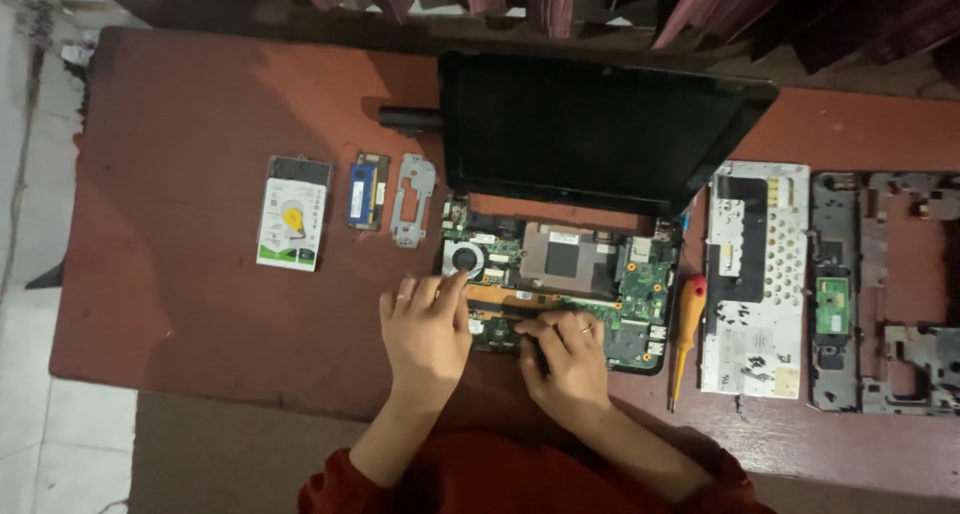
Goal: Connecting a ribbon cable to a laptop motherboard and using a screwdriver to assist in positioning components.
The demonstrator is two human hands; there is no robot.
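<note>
**Two bare hands on an opened laptop's green circuit board**

A person in red sleeves leans over a reddish-brown wooden table (pixel 200 304). In front of them lies a stripped black laptop base with its green circuit board exposed (pixel 560 294), a round grey fan (pixel 466 258) at its left and a dark square metal plate (pixel 562 259) in the middle. The black screen lid (pixel 600 129) stands open behind it.

The left hand (pixel 425 329) rests at the board's left front edge, fingers loosely spread, the index finger stretched up toward the fan. It holds nothing that can be seen. The right hand (pixel 568 359) lies on the board's front edge with its fingers curled down onto the components; whether anything is pinched beneath them cannot be told.

Just right of the base lies a screwdriver with an orange handle (pixel 688 324), pointing toward the person. Further right are a pale metal keyboard backplate (pixel 755 274) and a grey plastic palm-rest frame (pixel 880 294). Well to the left sit a white-labelled hard drive (pixel 292 212), a small blue memory module (pixel 366 191) and a grey metal bracket (pixel 412 199), side by side.
</note>
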